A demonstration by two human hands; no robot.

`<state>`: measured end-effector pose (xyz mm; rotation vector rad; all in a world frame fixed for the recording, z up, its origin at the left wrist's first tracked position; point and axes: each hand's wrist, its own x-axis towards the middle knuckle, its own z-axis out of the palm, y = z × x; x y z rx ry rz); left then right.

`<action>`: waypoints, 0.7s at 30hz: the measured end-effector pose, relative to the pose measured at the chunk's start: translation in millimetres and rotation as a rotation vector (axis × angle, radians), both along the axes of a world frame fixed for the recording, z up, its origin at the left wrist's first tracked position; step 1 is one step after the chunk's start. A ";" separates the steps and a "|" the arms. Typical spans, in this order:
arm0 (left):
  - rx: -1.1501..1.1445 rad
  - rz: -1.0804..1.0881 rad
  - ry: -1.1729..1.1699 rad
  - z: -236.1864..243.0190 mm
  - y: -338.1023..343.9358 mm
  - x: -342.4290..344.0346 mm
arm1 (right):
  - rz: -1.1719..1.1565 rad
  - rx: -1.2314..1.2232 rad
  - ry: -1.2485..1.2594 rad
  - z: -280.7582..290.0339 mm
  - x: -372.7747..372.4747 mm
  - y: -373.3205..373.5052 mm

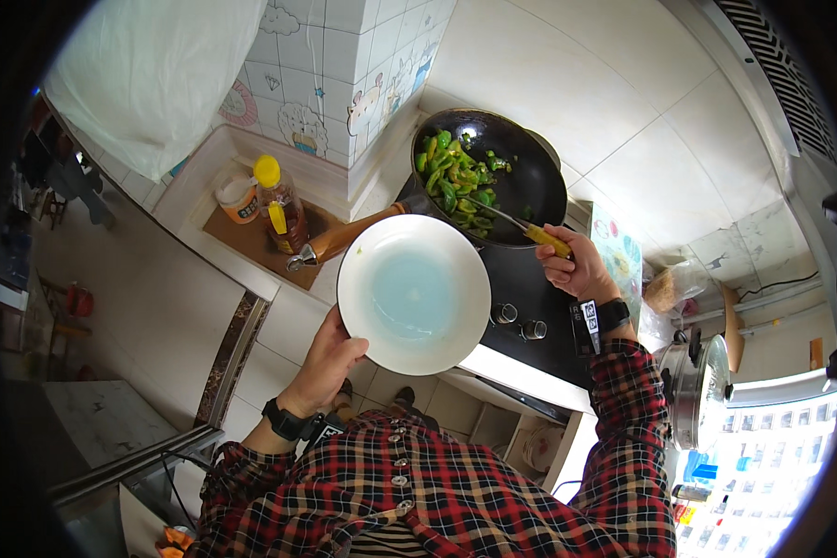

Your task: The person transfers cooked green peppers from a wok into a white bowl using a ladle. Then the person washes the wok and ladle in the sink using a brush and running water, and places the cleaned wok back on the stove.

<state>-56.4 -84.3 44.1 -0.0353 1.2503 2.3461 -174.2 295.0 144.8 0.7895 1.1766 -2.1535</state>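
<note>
Head view, places given relative to the wok (507,172).

- Left hand (330,358): fingers curled under and thumb over the near rim of a white plate (414,293), closed on it. The plate is round, shallow and bare, with a pale bluish sheen in its well. It is held roughly level in the air just in front of the wok, overlapping the wok's near edge and its wooden handle (344,240).
- Right hand (577,270): fist wrapped around the yellow handle of a metal spatula (516,223). The blade reaches into the wok among the vegetables. The hand sits at the wok's near right edge.
- Wok: dark, round, on a black stove (530,288). It holds cut green peppers (451,177) heaped on its left half; the right half shows bare black metal.
- Stove knobs (519,321): two, metal, in front of the wok and right of the plate.
- Oil bottle (279,200), yellow cap, amber contents: left of the wok beyond the handle's end, on a low ledge beside a small white jar (239,198).
- Metal pot with lid (697,391): well right of the wok, nearer the person.
</note>
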 end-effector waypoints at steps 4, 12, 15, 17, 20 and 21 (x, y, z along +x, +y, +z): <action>0.019 -0.018 0.010 18.6 10.2 -20.5 | -0.021 0.020 0.021 5.7 9.1 13.7; 0.127 0.006 0.078 42.7 49.2 -57.9 | -0.019 0.315 0.172 67.0 23.6 33.8; 0.161 -0.001 0.106 42.0 67.8 -77.1 | -0.034 0.425 0.246 101.2 37.8 36.3; 0.176 0.012 0.141 41.4 85.7 -90.3 | -0.042 0.511 0.267 123.9 52.3 35.5; 0.219 0.022 0.165 42.3 108.7 -110.2 | -0.017 0.599 0.310 152.2 77.4 28.3; 0.230 0.016 0.183 42.4 115.2 -115.3 | 0.006 0.638 0.329 158.2 84.8 23.9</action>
